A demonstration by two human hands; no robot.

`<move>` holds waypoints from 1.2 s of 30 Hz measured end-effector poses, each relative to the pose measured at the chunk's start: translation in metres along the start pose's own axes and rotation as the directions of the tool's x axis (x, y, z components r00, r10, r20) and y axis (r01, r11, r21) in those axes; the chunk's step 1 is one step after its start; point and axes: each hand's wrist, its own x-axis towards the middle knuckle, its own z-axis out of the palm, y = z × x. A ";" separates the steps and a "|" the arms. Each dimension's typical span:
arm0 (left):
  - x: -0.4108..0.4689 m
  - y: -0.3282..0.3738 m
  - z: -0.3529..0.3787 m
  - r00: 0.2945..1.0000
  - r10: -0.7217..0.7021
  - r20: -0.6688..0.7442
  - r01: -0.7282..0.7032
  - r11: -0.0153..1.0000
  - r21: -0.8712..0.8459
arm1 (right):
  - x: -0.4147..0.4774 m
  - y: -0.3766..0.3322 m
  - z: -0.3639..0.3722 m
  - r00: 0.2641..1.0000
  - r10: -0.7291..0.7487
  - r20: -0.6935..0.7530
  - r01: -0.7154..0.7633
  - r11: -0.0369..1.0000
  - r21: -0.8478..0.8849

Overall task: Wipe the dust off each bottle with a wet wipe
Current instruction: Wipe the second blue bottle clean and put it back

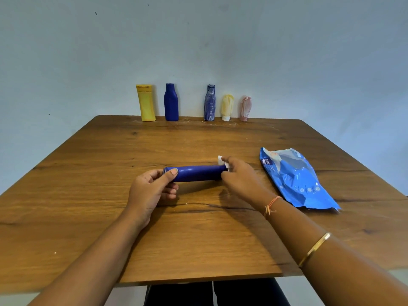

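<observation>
While the left hand (152, 191) grips one end of the blue bottle (198, 173), lying crosswise between the hands above the desk (88, 173), the right hand (240, 178) pinches the wet wipe (220, 160) against its other end.

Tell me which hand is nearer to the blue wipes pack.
Right. The right hand, pressing a wipe on the bottle, is close beside the pack; the left hand holds the bottle's other end, farther off.
</observation>
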 end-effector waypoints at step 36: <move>-0.005 0.029 0.049 0.793 0.542 0.278 -0.585 0.549 0.597 | -0.023 -0.036 -0.051 0.991 0.106 -0.087 0.025 0.487 0.873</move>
